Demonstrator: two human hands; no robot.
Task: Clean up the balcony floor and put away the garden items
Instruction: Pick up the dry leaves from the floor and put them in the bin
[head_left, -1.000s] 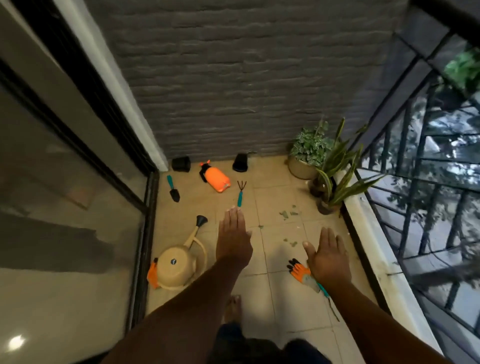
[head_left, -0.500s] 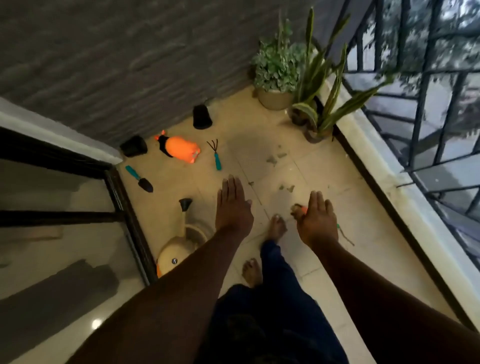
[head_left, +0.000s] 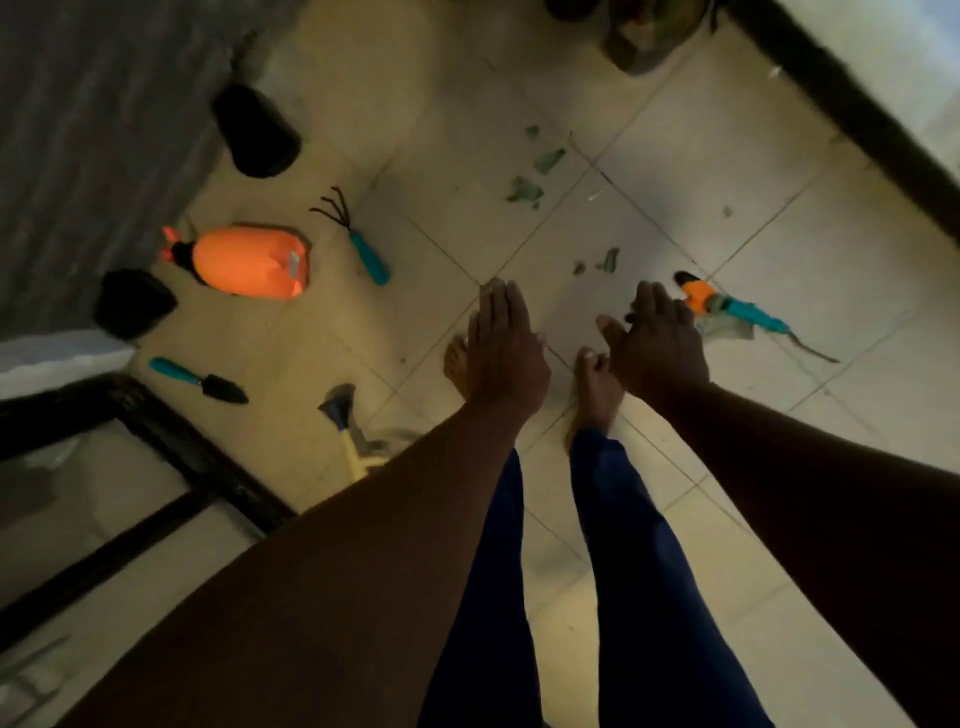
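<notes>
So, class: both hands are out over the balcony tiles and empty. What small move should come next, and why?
Probably lowering the right hand onto the orange glove lying on the floor tiles just beyond its fingertips. Both it and the left hand are open and hold nothing, and the glove with the teal-handled tool beside it is the nearest item; the orange sprayer lies farther off.

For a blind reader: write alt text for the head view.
Two bare hands, left hand and right hand, reach open over a beige tiled floor strewn with an orange plastic sprayer bottle, a teal-handled hand rake, a teal-handled black trowel and green leaf scraps.
</notes>
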